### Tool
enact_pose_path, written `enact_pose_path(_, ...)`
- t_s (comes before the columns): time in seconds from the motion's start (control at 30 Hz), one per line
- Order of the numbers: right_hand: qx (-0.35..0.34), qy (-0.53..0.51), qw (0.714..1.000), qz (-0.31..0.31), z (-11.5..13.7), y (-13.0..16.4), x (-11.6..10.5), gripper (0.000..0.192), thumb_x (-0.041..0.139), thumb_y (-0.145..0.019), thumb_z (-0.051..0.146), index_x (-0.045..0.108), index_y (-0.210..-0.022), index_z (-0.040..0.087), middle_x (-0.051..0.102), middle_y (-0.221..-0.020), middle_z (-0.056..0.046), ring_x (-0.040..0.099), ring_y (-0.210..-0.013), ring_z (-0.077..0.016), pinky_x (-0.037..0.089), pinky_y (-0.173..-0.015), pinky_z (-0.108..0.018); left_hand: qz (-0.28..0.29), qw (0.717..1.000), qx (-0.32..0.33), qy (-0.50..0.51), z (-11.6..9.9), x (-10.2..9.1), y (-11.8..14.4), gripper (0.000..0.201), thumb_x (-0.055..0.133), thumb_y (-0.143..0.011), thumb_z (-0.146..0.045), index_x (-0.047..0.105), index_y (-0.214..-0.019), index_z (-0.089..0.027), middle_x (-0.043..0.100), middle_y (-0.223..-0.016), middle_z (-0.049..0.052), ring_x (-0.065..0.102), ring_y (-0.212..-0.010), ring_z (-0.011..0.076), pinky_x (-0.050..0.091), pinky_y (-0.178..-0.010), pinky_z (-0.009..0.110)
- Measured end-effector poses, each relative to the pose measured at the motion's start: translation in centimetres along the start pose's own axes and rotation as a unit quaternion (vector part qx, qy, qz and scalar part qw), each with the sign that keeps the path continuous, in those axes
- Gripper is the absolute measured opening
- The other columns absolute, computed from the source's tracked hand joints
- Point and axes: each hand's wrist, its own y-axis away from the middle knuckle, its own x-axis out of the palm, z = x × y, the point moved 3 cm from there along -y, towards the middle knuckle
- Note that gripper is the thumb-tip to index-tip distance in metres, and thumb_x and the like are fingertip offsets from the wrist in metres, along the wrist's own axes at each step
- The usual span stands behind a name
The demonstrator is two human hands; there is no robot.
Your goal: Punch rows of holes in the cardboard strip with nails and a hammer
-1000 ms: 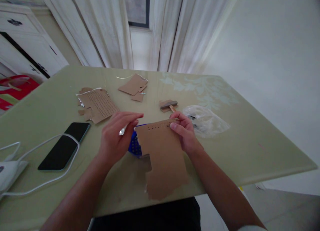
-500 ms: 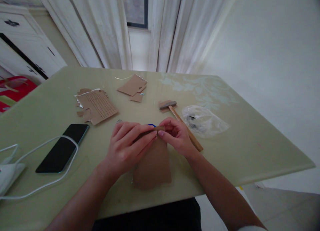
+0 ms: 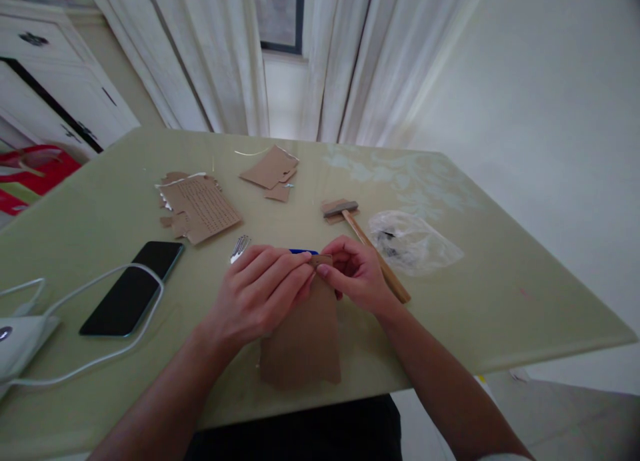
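Observation:
A piece of brown cardboard (image 3: pixel 305 344) slopes down toward the table's front edge, its upper end between my hands. My left hand (image 3: pixel 265 288) lies across that upper end, fingers closed on it. On the upper right corner, my right hand (image 3: pixel 353 271) pinches the cardboard between thumb and fingers. The top edge looks like a narrow folded strip. Just behind my left fingers shows a blue thing (image 3: pixel 303 252), mostly hidden, its kind unclear. The metal tines of a fork (image 3: pixel 241 246) stick out beyond my left knuckles.
A wooden-handled hammer (image 3: pixel 375 251) lies right of my hands, its head on a cardboard scrap. Beside it is a clear plastic bag (image 3: pixel 420 244). Cardboard pieces (image 3: pixel 200 208) and more scraps (image 3: pixel 271 168) lie farther back. At left are a phone (image 3: pixel 133 288) and a white cable (image 3: pixel 103 374).
The view has shifted slightly. My left hand has moved a little, and more of the fork and the blue thing shows. Both hands keep hold of the cardboard.

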Motion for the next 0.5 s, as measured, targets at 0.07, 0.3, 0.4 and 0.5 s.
enact_pose_path(0.07,-0.006,0.001,1.000,0.002,0.24,0.10,0.13,0.035,0.091,-0.093,0.045,0.065,-0.098,0.022,0.069,-0.073,0.004,0.055,-0.047,-0.0077,0.049,-0.040,-0.016,-0.004,1.000,0.001,0.011,0.05,0.04,0.21,0.019,0.081,-0.096,-0.011,0.070,-0.110,-0.019,0.087,-0.111,0.008,0.081,-0.092,0.0226,0.059,-0.082,0.038)
enact_pose_path(0.3,-0.004,-0.013,1.000,-0.004,0.58,0.09,0.28,0.035,0.091,-0.093,0.044,0.064,-0.095,0.022,0.070,-0.074,0.003,0.054,-0.047,-0.0074,0.048,-0.039,-0.016,-0.010,0.997,-0.051,0.061,0.81,0.66,0.86,0.021,0.073,-0.100,-0.011,0.064,-0.113,-0.025,0.087,-0.121,0.007,0.082,-0.096,0.0214,0.060,-0.086,0.036)
enact_pose_path(0.4,-0.001,-0.020,1.000,-0.004,0.35,-0.01,0.14,0.034,0.091,-0.092,0.042,0.064,-0.096,0.022,0.070,-0.074,0.004,0.054,-0.047,-0.0072,0.048,-0.039,-0.016,-0.028,0.994,-0.058,0.092,0.66,0.55,0.78,0.019,0.066,-0.101,-0.010,0.063,-0.113,-0.025,0.088,-0.115,0.007,0.082,-0.094,0.0200,0.061,-0.084,0.035)
enact_pose_path(0.5,0.005,-0.023,1.000,-0.015,-0.07,-0.28,-0.15,0.035,0.093,-0.090,0.043,0.066,-0.096,0.022,0.071,-0.075,0.003,0.056,-0.049,-0.0083,0.049,-0.040,-0.017,-0.020,0.987,-0.097,0.126,0.67,0.45,0.89,0.017,0.059,-0.103,-0.011,0.066,-0.111,-0.024,0.088,-0.109,0.007,0.081,-0.091,0.0185,0.061,-0.084,0.033)
